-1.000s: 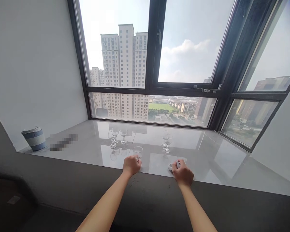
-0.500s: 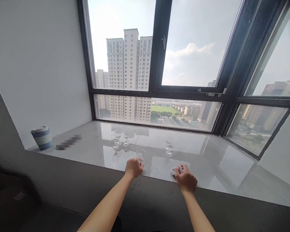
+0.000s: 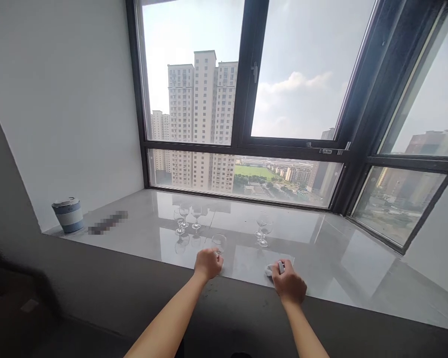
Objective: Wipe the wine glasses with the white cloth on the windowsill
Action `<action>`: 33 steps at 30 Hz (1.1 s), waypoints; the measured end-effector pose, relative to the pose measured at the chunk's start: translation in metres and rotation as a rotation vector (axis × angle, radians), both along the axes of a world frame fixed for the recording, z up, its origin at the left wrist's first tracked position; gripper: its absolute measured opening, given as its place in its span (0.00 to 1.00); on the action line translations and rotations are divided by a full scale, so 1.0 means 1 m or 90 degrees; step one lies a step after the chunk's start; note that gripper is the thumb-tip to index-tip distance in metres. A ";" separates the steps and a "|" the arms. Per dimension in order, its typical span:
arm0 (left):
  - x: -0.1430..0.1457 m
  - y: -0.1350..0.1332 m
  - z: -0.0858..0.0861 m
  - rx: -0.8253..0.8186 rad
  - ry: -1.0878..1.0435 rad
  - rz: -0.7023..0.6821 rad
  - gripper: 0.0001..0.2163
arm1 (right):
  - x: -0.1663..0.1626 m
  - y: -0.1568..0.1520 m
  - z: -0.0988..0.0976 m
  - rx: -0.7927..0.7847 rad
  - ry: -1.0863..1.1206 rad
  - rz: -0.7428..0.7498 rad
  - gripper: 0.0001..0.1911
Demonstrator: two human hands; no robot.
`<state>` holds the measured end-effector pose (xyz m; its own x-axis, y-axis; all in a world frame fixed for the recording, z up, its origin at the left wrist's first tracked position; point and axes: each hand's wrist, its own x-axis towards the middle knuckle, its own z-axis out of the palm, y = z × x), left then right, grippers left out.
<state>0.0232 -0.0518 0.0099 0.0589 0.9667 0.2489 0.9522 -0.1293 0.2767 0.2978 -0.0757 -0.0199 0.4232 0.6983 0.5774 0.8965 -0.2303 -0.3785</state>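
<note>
From my remote post, my left hand (image 3: 208, 264) closed around a wine glass (image 3: 219, 241) near the front edge of the windowsill (image 3: 134, 247), my right hand (image 3: 289, 284) clutching a white cloth (image 3: 269, 271), five more glasses (image 3: 265, 225) standing behind

Bright light from the tall, black-framed glass window (image 3: 244, 109) shines off the smooth grey ledge (image 3: 328, 273); the bottom left is dark.
</note>
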 end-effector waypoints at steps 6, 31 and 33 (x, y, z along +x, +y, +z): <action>0.000 0.001 -0.001 0.000 0.003 -0.009 0.15 | 0.000 0.000 0.001 -0.005 0.005 -0.003 0.14; 0.002 -0.002 0.001 -0.002 0.013 0.019 0.20 | -0.002 -0.002 0.004 0.005 0.022 -0.014 0.15; 0.002 -0.002 0.001 0.002 0.023 0.017 0.19 | -0.002 -0.001 0.003 0.005 0.022 -0.015 0.15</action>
<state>0.0248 -0.0537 0.0104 0.0419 0.9672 0.2505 0.9647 -0.1044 0.2419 0.2959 -0.0770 -0.0170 0.4587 0.6837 0.5675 0.8775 -0.2481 -0.4103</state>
